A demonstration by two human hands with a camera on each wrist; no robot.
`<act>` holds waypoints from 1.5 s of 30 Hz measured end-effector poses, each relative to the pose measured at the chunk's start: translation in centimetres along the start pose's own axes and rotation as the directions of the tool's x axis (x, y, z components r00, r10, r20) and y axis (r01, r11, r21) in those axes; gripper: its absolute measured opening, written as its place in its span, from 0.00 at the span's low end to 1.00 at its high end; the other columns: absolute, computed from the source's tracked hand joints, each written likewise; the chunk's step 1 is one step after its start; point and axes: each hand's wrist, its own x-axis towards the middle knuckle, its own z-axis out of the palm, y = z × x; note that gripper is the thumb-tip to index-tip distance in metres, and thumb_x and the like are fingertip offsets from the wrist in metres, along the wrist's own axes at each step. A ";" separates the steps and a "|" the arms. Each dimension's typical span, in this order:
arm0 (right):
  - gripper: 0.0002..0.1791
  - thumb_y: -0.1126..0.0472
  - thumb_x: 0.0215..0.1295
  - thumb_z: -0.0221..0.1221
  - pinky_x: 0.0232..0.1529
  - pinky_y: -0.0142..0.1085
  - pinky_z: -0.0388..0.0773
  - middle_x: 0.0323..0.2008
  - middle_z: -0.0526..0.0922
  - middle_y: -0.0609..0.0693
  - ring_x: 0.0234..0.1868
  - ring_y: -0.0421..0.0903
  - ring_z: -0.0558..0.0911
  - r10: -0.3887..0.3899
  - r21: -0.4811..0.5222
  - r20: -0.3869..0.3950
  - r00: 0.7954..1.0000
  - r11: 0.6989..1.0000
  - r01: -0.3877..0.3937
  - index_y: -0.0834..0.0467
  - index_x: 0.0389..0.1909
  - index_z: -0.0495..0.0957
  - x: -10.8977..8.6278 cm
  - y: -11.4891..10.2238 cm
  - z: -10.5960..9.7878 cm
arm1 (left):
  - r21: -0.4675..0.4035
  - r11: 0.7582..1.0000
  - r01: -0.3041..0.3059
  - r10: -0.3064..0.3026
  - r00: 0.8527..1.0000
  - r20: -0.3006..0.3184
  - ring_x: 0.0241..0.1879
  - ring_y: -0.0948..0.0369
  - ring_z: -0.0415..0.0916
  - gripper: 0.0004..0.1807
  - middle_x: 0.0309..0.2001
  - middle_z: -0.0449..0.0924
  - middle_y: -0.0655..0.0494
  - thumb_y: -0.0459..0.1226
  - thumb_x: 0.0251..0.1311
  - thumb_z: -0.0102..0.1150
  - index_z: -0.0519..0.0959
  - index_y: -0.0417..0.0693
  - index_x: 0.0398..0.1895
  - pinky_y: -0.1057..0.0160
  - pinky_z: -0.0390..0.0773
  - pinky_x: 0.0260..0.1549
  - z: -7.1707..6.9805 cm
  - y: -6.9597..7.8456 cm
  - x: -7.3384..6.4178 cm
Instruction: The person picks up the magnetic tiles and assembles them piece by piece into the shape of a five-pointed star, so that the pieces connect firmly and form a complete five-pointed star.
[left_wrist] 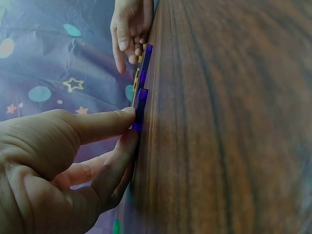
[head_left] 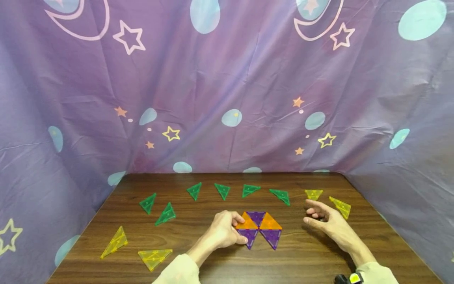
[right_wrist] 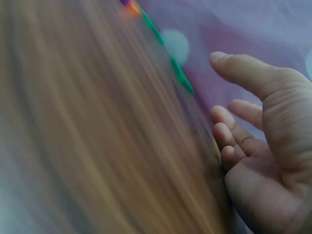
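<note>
In the head view, a flat group of triangular magnetic tiles lies mid-table: an orange tile (head_left: 270, 223) on the right, another orange tile (head_left: 247, 223) on the left, a purple tile (head_left: 256, 216) between them. Two more purple tiles, one left (head_left: 250, 236) and one right (head_left: 271, 238), point toward the near edge. My left hand (head_left: 223, 230) holds the group's left side, thumb at the lower left purple tile and fingers at the left orange one. Thumb and fingertips meet that purple tile (left_wrist: 141, 107) in the left wrist view. My right hand (head_left: 330, 225) hovers on the right, fingers loosely bent, holding nothing.
Several green triangle tiles (head_left: 222, 191) lie in an arc behind and left of the group. Yellow triangles lie at the far right (head_left: 341, 206) and near left (head_left: 155, 258). A patterned purple cloth (head_left: 227, 86) hangs behind the wooden table (head_left: 301, 264).
</note>
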 end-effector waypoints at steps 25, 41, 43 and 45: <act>0.29 0.68 0.80 0.61 0.42 0.11 0.70 0.71 0.70 0.76 0.58 0.35 0.78 0.042 -0.262 -0.321 0.946 0.956 -0.131 0.68 0.78 0.72 -2.0 7.2 -8.6 | -0.055 0.996 0.064 -0.060 0.996 0.065 0.35 0.62 0.80 0.26 0.40 0.82 0.51 0.31 0.43 0.92 0.89 0.44 0.47 0.59 0.83 0.45 -1.7 2.6 -0.6; 0.32 0.58 0.76 0.72 0.36 0.16 0.74 0.60 0.81 0.81 0.40 0.15 0.72 0.064 -0.300 -0.249 0.966 0.944 -0.140 0.75 0.70 0.76 -1.5 7.1 -8.8 | -0.026 0.972 -0.232 0.229 0.970 -0.079 0.51 0.52 0.85 0.28 0.53 0.85 0.51 0.42 0.60 0.85 0.85 0.49 0.63 0.67 0.82 0.49 0.4 4.0 4.8; 0.32 0.58 0.76 0.72 0.36 0.16 0.74 0.59 0.82 0.80 0.40 0.16 0.73 0.059 -0.305 -0.254 0.965 0.942 -0.137 0.76 0.69 0.77 -1.5 7.0 -8.7 | -0.027 0.963 -0.268 0.266 0.961 -0.073 0.55 0.50 0.85 0.30 0.56 0.85 0.52 0.42 0.61 0.84 0.84 0.48 0.65 0.68 0.83 0.52 1.2 4.5 6.0; 0.32 0.58 0.76 0.72 0.36 0.17 0.74 0.59 0.83 0.80 0.40 0.16 0.72 0.063 -0.312 -0.254 0.965 0.939 -0.143 0.75 0.70 0.76 -1.6 7.0 -8.4 | -0.021 0.956 -0.292 0.291 0.955 -0.061 0.57 0.49 0.85 0.32 0.58 0.85 0.52 0.43 0.61 0.83 0.83 0.49 0.68 0.67 0.83 0.54 1.9 5.2 7.1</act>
